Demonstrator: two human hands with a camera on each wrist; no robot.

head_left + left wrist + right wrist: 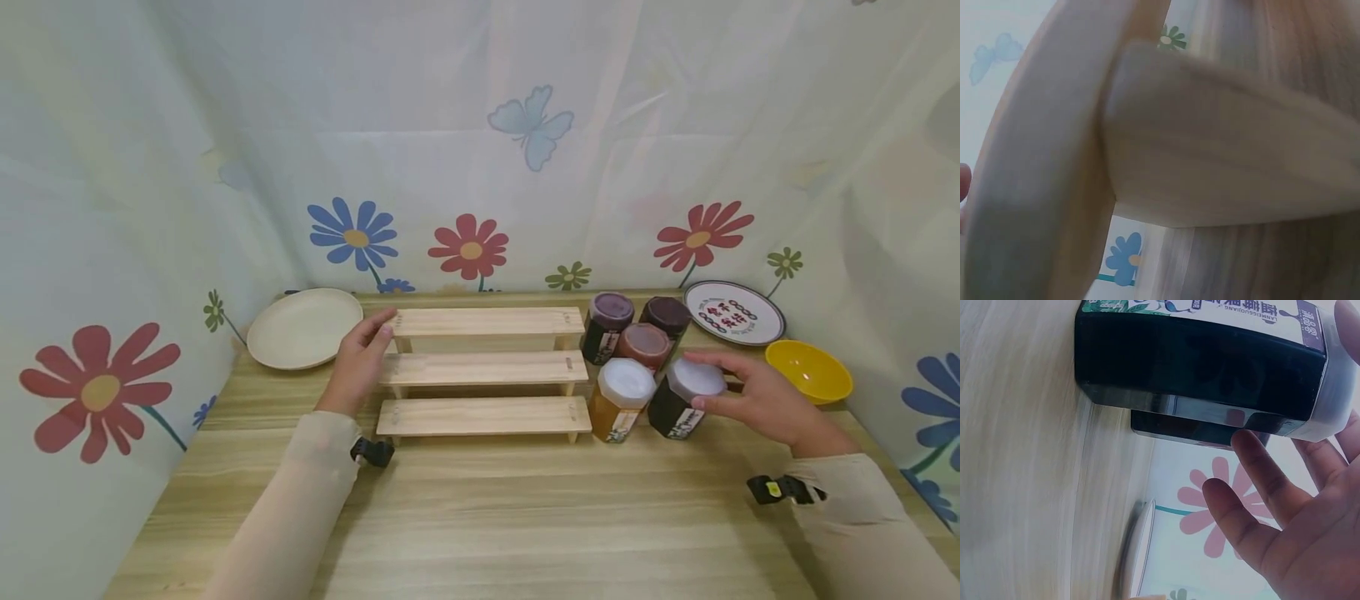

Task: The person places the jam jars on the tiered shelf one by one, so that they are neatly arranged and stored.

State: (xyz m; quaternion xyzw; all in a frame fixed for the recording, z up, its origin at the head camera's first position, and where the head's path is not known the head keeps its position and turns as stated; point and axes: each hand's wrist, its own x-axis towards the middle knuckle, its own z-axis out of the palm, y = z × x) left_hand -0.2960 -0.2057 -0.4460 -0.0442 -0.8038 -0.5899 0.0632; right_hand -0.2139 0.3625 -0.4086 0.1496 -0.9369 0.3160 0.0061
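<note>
A three-step wooden rack (483, 367) stands on the table; its board (1235, 144) fills much of the left wrist view. My left hand (357, 364) touches the left end of the top step, with only a fingertip showing in the left wrist view. On the right, my right hand (768, 398) holds the pale lid of a dark blueberry jam jar (678, 408) between thumb and fingers. The other fingers (1235, 515) stay spread beside the jar. Close by are an amber jar (609, 410) with a white lid and a red-lidded jar (645, 346).
Two dark-lidded jars stand behind, one purple-topped (609, 310) and one nearly black (666, 313). A cream plate (303, 329) lies at the left. A patterned white plate (733, 313) and a yellow bowl (808, 371) are at the right. A flowered curtain (420, 167) borders the table.
</note>
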